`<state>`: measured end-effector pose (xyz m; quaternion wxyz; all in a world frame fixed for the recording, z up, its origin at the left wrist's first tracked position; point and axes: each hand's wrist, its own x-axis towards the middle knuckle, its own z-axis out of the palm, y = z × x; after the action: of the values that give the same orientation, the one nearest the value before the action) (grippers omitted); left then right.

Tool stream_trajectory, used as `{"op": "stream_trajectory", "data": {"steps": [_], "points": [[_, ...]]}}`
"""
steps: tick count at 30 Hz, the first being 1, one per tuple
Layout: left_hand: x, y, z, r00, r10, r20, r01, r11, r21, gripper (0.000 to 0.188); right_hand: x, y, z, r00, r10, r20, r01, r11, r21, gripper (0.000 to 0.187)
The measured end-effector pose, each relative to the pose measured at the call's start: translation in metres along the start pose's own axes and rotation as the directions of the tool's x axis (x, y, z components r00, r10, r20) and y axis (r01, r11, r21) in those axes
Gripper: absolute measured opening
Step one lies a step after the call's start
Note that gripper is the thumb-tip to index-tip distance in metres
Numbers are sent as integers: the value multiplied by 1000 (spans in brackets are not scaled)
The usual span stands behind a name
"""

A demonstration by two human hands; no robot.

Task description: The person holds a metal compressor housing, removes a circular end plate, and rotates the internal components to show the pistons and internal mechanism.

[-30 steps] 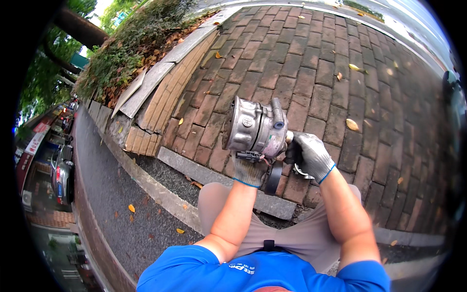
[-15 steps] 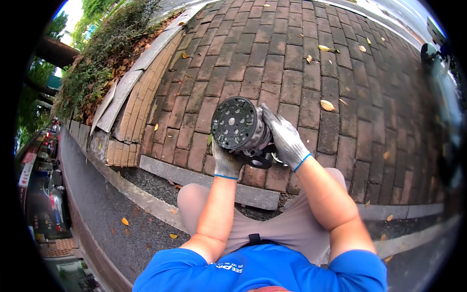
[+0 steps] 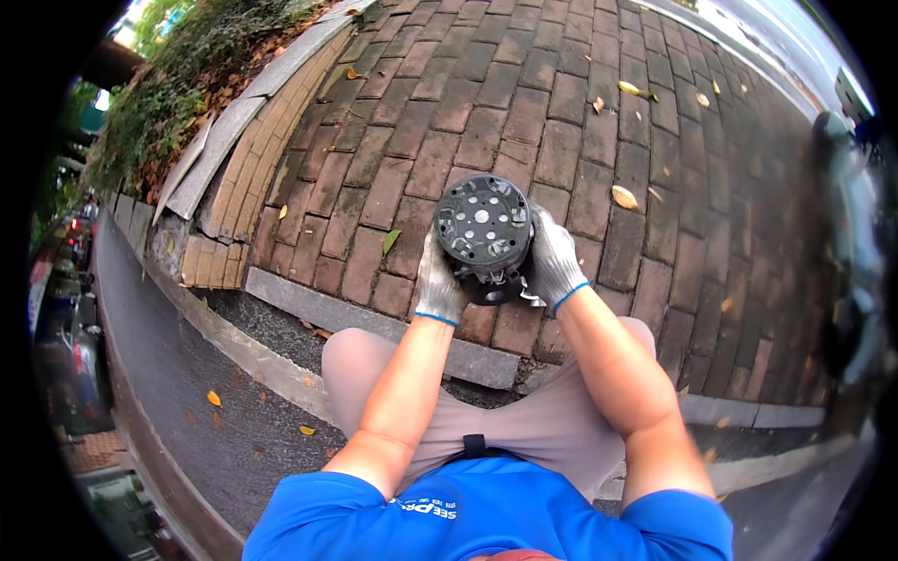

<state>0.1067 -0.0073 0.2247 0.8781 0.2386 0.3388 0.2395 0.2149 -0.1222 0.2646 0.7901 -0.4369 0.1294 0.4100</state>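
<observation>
Between my gloved hands is a black, drum-shaped device [image 3: 484, 221]. Its round face, dotted with light round spots and small openings, is turned up toward me. I cannot tell exactly what kind of device it is. My left hand [image 3: 440, 280] is closed against its left side, and my right hand [image 3: 554, 251] wraps its right side. Both wear pale knitted gloves with blue cuffs. A dark rounded part [image 3: 493, 290] sticks out below the round face, with a small shiny piece next to the right palm. The device's underside and most of my fingertips are hidden.
Red-brown brick paving [image 3: 524, 103] lies beneath and beyond the device, with scattered yellow leaves. A stone curb [image 3: 374, 323] runs in front of my knees. At left stands a brick planter edge [image 3: 238, 168] with shrubs [image 3: 168, 112]. Vehicles [image 3: 79, 365] are along the road at far left.
The device has turned and shifted to the right between my hands, and its round face now points more squarely up. Both hands keep hold of it; the view has moved slightly.
</observation>
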Motion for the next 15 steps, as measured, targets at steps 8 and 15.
{"op": "stream_trajectory", "data": {"steps": [8, 15], "points": [[-8, 13, 19, 998, -11, 63, 21, 989, -149, 54, 23, -9, -10, 983, -86, 160, 137, 931, -339, 45], [-10, 34, 22, 988, 38, 148, -3, 973, -231, 63, 12, -29, 2, 870, -223, 441, 472, 636, -610, 55]]}}
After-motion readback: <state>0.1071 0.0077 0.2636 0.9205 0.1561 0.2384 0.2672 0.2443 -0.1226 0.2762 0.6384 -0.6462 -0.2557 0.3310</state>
